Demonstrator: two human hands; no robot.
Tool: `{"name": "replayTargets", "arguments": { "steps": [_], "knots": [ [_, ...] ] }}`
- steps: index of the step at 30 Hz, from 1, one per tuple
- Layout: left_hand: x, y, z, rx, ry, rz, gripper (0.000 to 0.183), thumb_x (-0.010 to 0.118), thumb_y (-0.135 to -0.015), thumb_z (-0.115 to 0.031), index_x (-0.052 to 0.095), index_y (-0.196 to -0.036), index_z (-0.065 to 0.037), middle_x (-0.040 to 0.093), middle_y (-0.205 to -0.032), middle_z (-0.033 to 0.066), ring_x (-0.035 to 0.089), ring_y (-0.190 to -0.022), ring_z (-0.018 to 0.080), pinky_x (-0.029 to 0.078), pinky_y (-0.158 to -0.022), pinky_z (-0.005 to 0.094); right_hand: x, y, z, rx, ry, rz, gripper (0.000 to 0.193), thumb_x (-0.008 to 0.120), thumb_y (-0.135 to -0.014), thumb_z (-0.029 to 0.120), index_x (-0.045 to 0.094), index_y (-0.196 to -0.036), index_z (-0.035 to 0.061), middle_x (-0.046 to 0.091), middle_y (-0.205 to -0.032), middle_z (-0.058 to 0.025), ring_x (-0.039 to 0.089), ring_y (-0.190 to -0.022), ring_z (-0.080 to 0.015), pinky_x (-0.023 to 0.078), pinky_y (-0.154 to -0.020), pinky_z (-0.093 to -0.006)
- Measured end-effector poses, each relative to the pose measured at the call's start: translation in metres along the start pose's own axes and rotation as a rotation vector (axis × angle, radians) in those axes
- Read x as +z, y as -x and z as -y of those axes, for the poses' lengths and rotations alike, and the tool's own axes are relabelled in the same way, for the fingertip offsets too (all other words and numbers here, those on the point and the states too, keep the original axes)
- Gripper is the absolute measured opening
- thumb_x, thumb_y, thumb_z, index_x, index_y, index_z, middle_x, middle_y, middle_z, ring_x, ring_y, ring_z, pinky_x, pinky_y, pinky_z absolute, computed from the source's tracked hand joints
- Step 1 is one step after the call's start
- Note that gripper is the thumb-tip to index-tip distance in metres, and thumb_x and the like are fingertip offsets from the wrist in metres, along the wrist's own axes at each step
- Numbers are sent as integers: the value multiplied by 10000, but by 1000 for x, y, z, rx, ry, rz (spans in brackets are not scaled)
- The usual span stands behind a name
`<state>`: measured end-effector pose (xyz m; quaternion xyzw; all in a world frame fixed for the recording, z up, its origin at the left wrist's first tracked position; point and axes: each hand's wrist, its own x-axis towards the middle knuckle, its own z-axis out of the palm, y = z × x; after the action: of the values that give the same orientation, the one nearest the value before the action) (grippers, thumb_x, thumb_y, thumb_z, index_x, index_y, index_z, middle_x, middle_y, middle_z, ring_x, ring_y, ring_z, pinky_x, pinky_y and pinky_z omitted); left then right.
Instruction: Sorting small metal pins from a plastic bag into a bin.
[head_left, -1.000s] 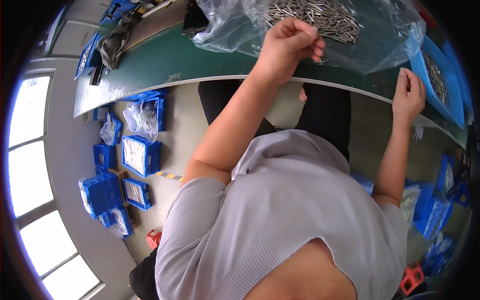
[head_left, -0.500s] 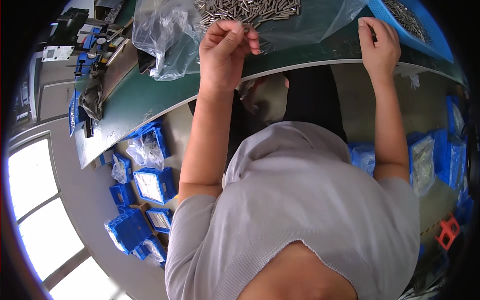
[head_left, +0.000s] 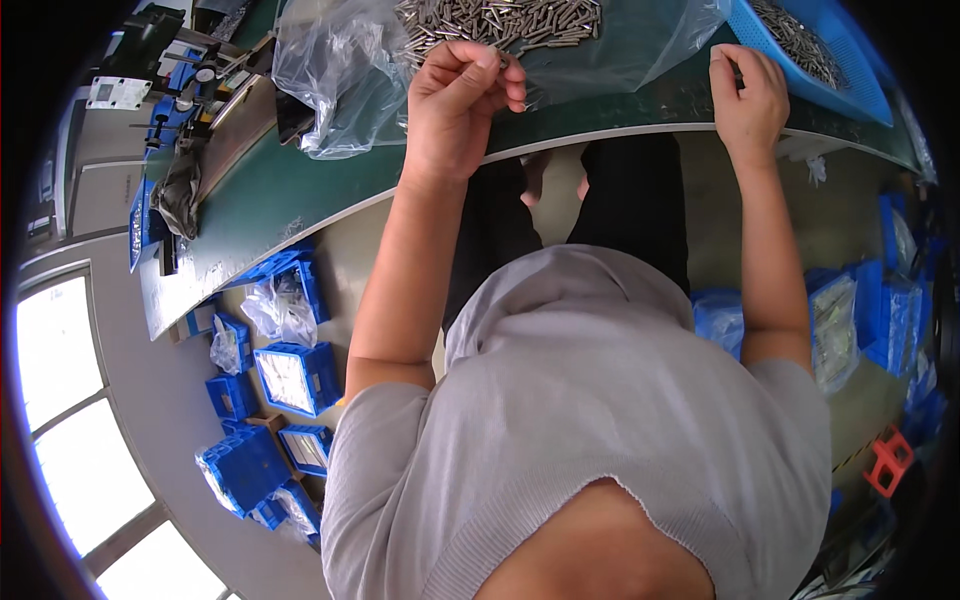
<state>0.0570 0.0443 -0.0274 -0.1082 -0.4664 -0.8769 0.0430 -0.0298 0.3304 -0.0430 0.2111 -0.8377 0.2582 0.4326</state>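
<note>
Low lane between my left hand (head_left: 455, 110) and right hand (head_left: 750, 105), over the flat stretch of clear plastic bag (head_left: 605, 75). Beyond my left fingers, a heap of metal pins (head_left: 545, 20) blocks low passage. Leftward, the bag's crumpled side bulges up; nearer me, a strip of green tabletop (head_left: 325, 185) gives room. Rightward, the blue basket (head_left: 845, 108) walls off my right hand.

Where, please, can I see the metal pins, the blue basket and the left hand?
Metal pins (head_left: 530, 18): head view, middle of the pile.
Blue basket (head_left: 850, 106): head view, near wall.
Left hand (head_left: 448, 112): head view, middle of the hand.
</note>
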Motion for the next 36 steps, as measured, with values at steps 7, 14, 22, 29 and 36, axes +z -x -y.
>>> {"name": "replayTargets", "arguments": {
  "steps": [7, 14, 22, 29, 36],
  "knots": [
    [-2, 1, -1, 13, 27, 1, 31, 541, -875, -47, 556, -882, -21, 627, -811, 156, 610, -676, 203, 514, -615, 310, 0, -1, 4, 22, 4, 54, 83, 636, -808, 166, 655, -840, 92, 641, -825, -35, 582, -751, -215, 468, -671, -309],
    [-1, 2, 0, 37, -11, -7, 88, 504, -909, -79, 578, -899, -32, 602, -812, 130, 559, -695, 204, 459, -605, 295, 0, 0, 2, 17, 0, 16, 95, 634, -804, 170, 656, -842, 86, 644, -828, -32, 580, -737, -208, 469, -678, -303],
    [-1, 3, 0, 42, 22, -41, 89, 502, -909, -75, 576, -889, -29, 603, -801, 132, 568, -695, 210, 477, -615, 301, 5, 3, -7, -48, 31, -7, 96, 633, -805, 173, 656, -834, 85, 641, -822, -31, 578, -733, -200, 467, -683, -305],
    [1, -1, 1, 52, 69, -76, 86, 510, -906, -79, 575, -885, -28, 608, -801, 141, 576, -692, 208, 480, -608, 304, 5, 3, -6, 15, 1, -31, 64, 622, -790, 163, 640, -810, 106, 636, -799, -31, 568, -762, -247, 457, -685, -338],
    [1, 4, 1, 76, 80, -102, 71, 515, -895, -58, 579, -890, -29, 614, -807, 147, 587, -694, 216, 492, -618, 315, 1, 4, -3, 18, -10, -19, 65, 622, -785, 156, 643, -799, 96, 631, -792, -28, 565, -738, -242, 454, -672, -333]
  ]
}}
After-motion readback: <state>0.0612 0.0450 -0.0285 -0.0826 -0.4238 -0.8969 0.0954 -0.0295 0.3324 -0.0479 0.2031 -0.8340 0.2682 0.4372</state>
